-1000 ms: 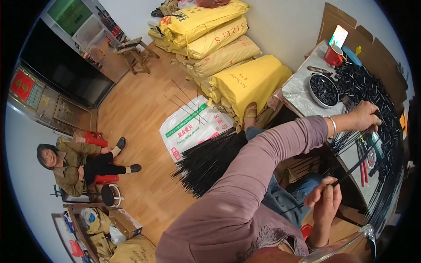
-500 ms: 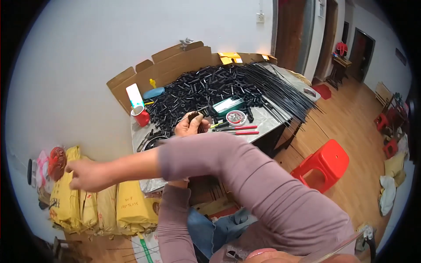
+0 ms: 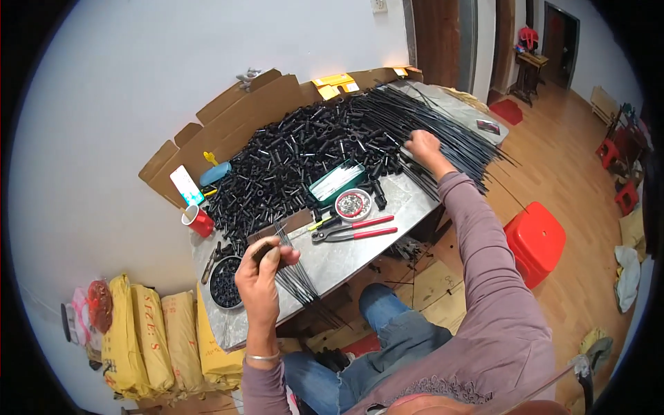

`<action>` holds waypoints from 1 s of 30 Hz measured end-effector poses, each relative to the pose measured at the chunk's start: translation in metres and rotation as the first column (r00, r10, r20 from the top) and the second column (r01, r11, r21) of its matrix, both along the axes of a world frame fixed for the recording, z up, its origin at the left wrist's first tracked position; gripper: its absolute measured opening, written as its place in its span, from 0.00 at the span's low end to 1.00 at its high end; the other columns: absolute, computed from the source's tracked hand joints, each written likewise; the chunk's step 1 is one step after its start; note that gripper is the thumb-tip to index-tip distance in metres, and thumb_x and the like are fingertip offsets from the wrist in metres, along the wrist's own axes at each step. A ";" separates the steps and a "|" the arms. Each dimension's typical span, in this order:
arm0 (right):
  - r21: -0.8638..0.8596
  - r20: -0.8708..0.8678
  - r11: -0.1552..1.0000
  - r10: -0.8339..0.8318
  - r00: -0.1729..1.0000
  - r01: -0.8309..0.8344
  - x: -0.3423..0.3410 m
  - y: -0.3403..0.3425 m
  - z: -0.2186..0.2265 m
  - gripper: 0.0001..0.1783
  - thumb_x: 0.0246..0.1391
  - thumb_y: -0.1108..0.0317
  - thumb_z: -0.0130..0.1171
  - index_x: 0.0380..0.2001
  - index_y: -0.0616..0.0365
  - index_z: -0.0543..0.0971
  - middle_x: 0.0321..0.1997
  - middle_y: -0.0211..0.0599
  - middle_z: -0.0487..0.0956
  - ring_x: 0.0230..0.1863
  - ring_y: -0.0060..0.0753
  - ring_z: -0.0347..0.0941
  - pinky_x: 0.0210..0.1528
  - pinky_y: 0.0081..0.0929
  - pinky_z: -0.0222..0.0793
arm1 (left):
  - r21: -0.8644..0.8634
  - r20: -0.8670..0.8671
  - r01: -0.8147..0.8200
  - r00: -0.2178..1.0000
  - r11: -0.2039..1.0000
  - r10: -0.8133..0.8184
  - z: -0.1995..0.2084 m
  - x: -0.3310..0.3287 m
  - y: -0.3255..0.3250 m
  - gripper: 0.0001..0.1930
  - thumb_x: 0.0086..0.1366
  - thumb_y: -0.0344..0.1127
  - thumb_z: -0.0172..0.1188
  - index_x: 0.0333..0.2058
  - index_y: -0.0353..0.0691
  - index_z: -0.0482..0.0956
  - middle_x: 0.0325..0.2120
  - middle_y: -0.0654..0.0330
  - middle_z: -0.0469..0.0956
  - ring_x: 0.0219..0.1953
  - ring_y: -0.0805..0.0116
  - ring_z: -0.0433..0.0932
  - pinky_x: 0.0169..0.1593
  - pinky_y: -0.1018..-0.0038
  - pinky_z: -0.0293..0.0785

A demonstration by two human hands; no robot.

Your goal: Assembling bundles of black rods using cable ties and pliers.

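Observation:
My left hand (image 3: pixel 261 282) is raised above the near left of the table, thumb and fingers pinched on a small dark brown piece (image 3: pixel 261 252). Beneath and beside it, a small bundle of thin dark rods (image 3: pixel 299 282) juts over the table's front edge. My right hand (image 3: pixel 423 148) reaches to the far right, fingers curled in at the left ends of a large pile of long black rods (image 3: pixel 449 138); what it grips is hidden. A broad heap of short black tubular parts (image 3: pixel 283 152) lies between the hands and the cardboard.
The grey table (image 3: pixel 360 256) bears red-handled pliers (image 3: pixel 356 230), a white bowl of small metal bits (image 3: pixel 353 205), a green box of white sticks (image 3: pixel 337 182), a round dish of black rings (image 3: pixel 225 282) and a red mug (image 3: pixel 200 223). A red stool (image 3: pixel 536 242) stands right.
My right arm has swung from far left, across my body, to the rod pile on the right. My left hand has come nearer and left, still holding the dark piece. The view has shifted.

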State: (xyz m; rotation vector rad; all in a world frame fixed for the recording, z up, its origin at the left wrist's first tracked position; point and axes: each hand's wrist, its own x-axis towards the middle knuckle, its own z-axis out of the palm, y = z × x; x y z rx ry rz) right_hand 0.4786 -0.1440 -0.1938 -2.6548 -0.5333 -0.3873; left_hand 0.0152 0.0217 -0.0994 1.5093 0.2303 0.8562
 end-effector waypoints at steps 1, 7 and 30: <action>-0.071 0.040 0.997 0.004 0.999 -0.001 0.001 -0.003 -0.011 0.13 0.47 0.57 0.56 0.31 0.50 0.83 0.32 0.44 0.81 0.40 0.47 0.78 0.41 0.41 0.73 | 0.004 -0.010 -0.006 1.000 1.000 0.006 0.001 -0.002 0.002 0.10 0.68 0.31 0.52 0.44 0.31 0.73 0.31 0.56 0.79 0.32 0.65 0.81 0.40 0.70 0.78; -0.068 -0.002 0.998 -0.005 1.000 0.005 0.024 -0.009 0.009 0.13 0.48 0.64 0.51 0.30 0.59 0.80 0.37 0.52 0.80 0.41 0.53 0.77 0.42 0.46 0.72 | -0.004 0.003 0.014 1.000 1.000 -0.014 0.004 0.002 -0.003 0.11 0.67 0.30 0.53 0.46 0.32 0.72 0.31 0.57 0.79 0.33 0.65 0.80 0.42 0.69 0.78; 0.976 -0.156 0.198 0.930 0.334 -0.094 -0.278 0.095 0.094 0.12 0.63 0.61 0.50 0.38 0.61 0.70 0.32 0.37 0.76 0.22 0.22 0.73 0.22 0.23 0.77 | -0.071 0.076 0.049 0.996 0.996 -0.044 0.002 0.013 0.008 0.13 0.66 0.34 0.56 0.45 0.32 0.75 0.30 0.56 0.80 0.33 0.70 0.81 0.40 0.74 0.79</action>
